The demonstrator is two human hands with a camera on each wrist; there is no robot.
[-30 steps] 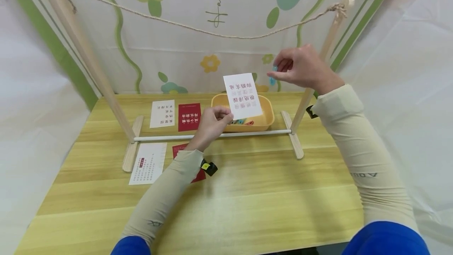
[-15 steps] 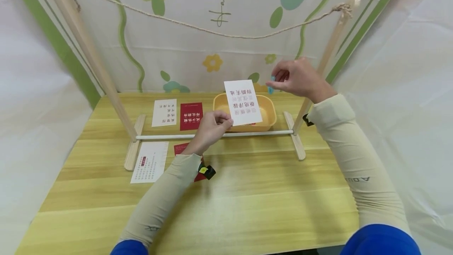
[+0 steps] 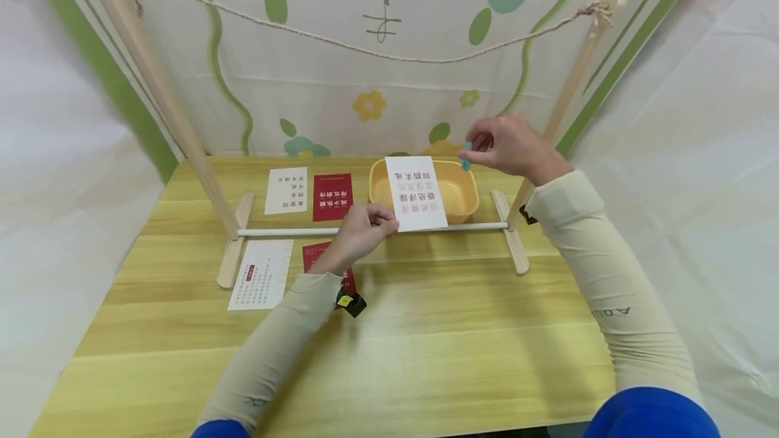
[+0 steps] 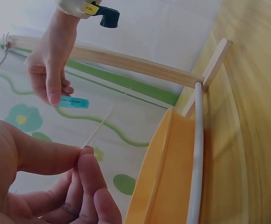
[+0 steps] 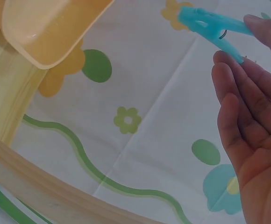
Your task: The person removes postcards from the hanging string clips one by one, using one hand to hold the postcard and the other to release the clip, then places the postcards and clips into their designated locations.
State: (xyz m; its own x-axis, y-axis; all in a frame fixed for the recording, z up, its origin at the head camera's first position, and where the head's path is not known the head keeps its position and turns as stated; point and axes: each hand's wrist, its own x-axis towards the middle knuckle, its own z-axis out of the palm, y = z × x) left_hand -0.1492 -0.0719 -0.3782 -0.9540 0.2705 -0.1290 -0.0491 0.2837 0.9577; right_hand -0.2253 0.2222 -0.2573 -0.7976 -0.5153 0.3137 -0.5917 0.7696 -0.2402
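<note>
My left hand [image 3: 363, 232] pinches a white card [image 3: 417, 193] by its lower left corner, between thumb and fingers. The card has printed characters and hides part of the yellow basket behind it. In the left wrist view the card shows only as a thin edge [image 4: 98, 128]. To the right of the card, my right hand [image 3: 514, 146] holds a light blue clothespin [image 5: 212, 28] by its handle ends, between thumb and fingertips. The clothespin is apart from the card. A twine rope [image 3: 389, 56] sags between two wooden posts above both hands.
The yellow basket [image 3: 465, 195] stands behind the rack's white bottom rod [image 3: 292, 232]. Wooden posts rise at left [image 3: 161, 96] and right [image 3: 572, 86]. White cards [image 3: 286, 191] and red cards [image 3: 332, 196] lie on the table's left side. A flowered cloth [image 3: 328, 113] hangs behind.
Both hands have moved down, the left with the white card and the right with the clothespin. The card now sits lower in front of the basket. The head view has shifted slightly.
</note>
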